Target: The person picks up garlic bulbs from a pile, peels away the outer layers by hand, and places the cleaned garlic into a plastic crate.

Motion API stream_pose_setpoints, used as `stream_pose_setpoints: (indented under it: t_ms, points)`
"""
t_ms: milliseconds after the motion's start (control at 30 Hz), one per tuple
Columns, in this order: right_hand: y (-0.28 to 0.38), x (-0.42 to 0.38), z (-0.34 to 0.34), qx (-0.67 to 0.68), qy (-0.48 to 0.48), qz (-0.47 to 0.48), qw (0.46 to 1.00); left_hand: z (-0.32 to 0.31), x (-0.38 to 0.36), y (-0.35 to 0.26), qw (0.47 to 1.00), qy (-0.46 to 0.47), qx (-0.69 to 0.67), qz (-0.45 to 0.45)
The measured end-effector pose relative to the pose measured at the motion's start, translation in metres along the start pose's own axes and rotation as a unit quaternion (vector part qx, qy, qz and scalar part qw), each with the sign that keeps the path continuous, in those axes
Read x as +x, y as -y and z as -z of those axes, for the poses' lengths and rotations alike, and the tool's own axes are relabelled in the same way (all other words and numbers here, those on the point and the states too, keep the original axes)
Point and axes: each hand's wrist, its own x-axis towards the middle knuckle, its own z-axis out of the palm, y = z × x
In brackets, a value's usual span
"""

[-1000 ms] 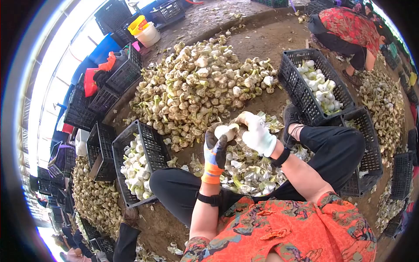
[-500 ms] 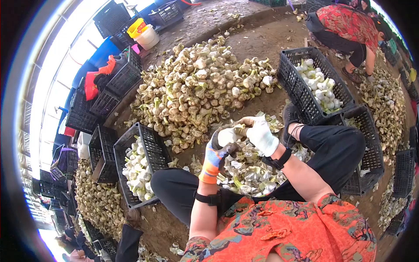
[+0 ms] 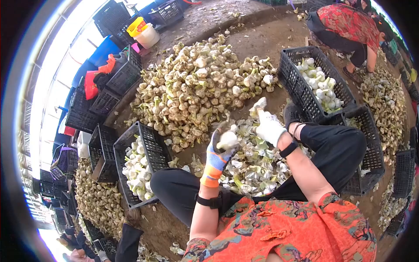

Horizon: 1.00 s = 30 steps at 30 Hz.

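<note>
In a blue and orange glove with dark fingers, my left hand [image 3: 218, 150] is closed around a white garlic bulb [image 3: 228, 140]. My right hand [image 3: 269, 128], gloved in white, pinches a pale, brownish piece of garlic skin [image 3: 258, 106] and is apart from the bulb. Beneath both hands, between my bent legs, lies a heap of loose garlic skins [image 3: 253, 172]. Just beyond them rises a large pile of unpeeled garlic bulbs [image 3: 196, 87].
Black crates with clean white garlic stand at my left [image 3: 142, 126] and right [image 3: 314, 115]. Another black crate [image 3: 371, 148] sits beside my right knee. A co-worker [image 3: 349, 26] bends over a garlic pile [image 3: 386, 109]. White and yellow buckets [image 3: 147, 37] stand at the back.
My hands have moved apart. The right hand has swung away to the right with a piece of skin, while the left keeps the bulb, which now shows more clearly.
</note>
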Motion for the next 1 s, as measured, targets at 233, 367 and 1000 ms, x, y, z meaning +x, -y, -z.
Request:
stream_pose_setpoints:
  t_ms: [233,367,1000]
  points:
    - [0.076,-0.001,0.039,0.215,0.124,0.145,0.958,-0.003,0.0,0.001,0.978,-0.006,0.206,-0.006]
    - [0.081,-0.003,0.032,0.106,0.115,0.184,0.97,-0.007,-0.007,0.002,0.976,-0.009,0.216,0.009]
    - [0.056,-0.003,-0.028,0.229,0.007,0.038,0.973,0.009,-0.001,0.018,0.968,-0.18,-0.177,0.014]
